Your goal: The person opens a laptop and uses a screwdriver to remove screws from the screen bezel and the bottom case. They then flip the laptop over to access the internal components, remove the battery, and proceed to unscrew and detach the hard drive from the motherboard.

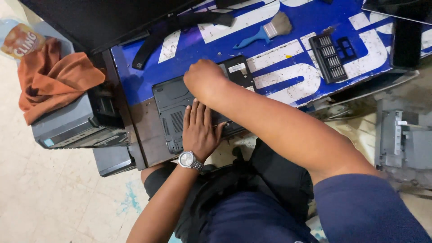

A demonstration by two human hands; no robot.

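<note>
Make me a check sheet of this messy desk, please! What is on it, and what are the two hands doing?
Surface: blue and white table top, worn brown at the near edge.
Job's things: dark grey laptop lying bottom side up.
Clutter: blue-handled brush; black bit holder; black curved strip.
Hands: left hand flat on the laptop, silver watch on its wrist; right hand closed as a fist over the laptop's far edge.
Cables: nothing seen.
Surroundings: orange cloth on a grey box; grey metal case on the floor.
</note>
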